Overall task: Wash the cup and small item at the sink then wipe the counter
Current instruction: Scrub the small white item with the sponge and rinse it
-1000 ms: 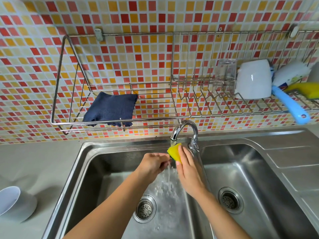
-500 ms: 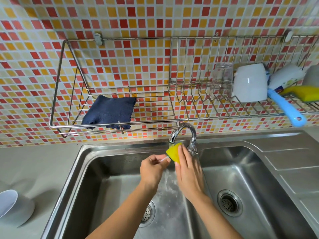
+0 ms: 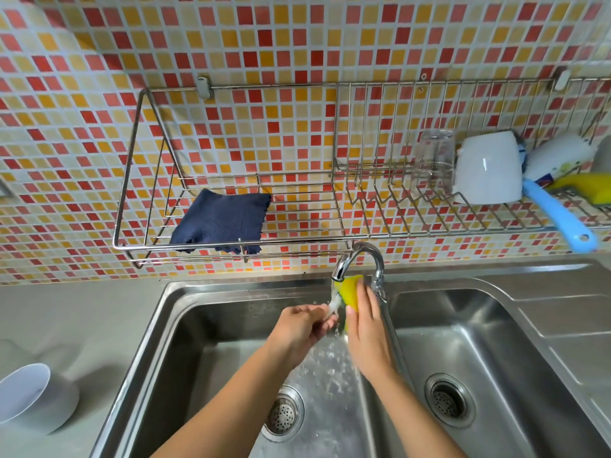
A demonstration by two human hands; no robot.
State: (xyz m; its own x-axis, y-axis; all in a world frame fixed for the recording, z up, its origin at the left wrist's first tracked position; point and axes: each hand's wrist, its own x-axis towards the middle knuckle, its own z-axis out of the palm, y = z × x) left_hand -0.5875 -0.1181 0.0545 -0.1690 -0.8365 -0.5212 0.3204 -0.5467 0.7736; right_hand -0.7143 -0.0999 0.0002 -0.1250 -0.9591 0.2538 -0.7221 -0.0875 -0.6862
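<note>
Head view: right hand (image 3: 367, 332) grasps yellow sponge (image 3: 349, 289) at the faucet (image 3: 358, 259) spout, fingers flat on it. Left hand (image 3: 302, 325) just beside it, fingers curled in the running water; cannot tell whether they pinch anything, splash hides it. Both over left basin of sink (image 3: 231, 285). White cup (image 3: 29, 398) on counter (image 3: 82, 319), left of sink. Blue cloth (image 3: 221, 219) on wall rack (image 3: 297, 240).

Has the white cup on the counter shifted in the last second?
No. The white cup sits in the same spot on the counter, left of the sink; only the camera view shifted.
</note>
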